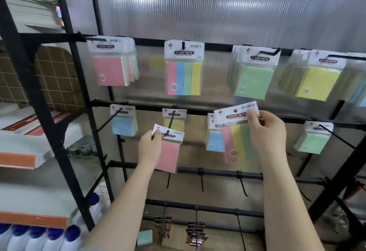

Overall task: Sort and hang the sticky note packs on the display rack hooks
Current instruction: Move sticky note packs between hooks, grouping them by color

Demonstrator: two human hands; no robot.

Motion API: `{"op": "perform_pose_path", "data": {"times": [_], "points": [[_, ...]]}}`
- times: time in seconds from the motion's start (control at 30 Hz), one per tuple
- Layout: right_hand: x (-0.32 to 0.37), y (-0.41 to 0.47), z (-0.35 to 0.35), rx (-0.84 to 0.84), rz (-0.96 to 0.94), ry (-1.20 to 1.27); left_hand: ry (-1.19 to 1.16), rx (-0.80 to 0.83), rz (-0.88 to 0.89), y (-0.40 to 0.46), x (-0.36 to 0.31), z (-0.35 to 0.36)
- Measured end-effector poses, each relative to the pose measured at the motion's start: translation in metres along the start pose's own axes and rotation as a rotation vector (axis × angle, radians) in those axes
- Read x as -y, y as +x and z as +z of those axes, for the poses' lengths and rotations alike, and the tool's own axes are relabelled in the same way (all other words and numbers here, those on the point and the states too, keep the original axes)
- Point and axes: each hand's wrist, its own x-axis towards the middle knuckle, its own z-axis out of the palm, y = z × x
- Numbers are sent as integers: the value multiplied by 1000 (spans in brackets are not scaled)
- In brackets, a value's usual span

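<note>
My left hand [149, 147] pinches the white header of a pink sticky note pack [168, 154], whose hole sits at the tip of a middle-row hook [171, 121]. Behind it on that hook hangs a yellow pack [175, 124]. My right hand [265, 130] grips the header of a striped pink, yellow and green pack [236, 142], held tilted in front of a blue pack [214, 144] that hangs on the rack. The black display rack [198, 110] carries several more packs on its top row.
The top row holds pink [110, 72], striped [184, 76], green [255, 82] and yellow [316, 82] packs. A blue pack [122, 125] and a green pack [314, 143] hang in the middle row. Bare hooks [202, 181] line the lower bars. Shelves with boxes and bottles [49, 237] stand at left.
</note>
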Motion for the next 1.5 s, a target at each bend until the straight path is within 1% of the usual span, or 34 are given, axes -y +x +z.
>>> {"op": "perform_pose_path", "data": {"times": [0.23, 0.43, 0.73, 0.93, 1.17, 1.4, 1.5], "points": [[1, -5, 0, -7, -9, 141, 105, 12, 76, -14, -2, -16], [12, -8, 5, -5, -39, 275, 116, -24, 115, -22, -14, -24], [60, 4, 30, 20, -97, 419, 57, -94, 133, -16, -27, -48], [100, 10, 54, 80, -159, 527, 16, -184, 182, -5, -35, -72], [125, 19, 78, 37, -137, 587, -18, -222, 206, 7, -45, -103], [128, 22, 95, -43, -95, 652, 0, -284, 200, 22, -48, -125], [124, 24, 101, -71, -102, 633, -1, -282, 204, 29, -49, -128]]}}
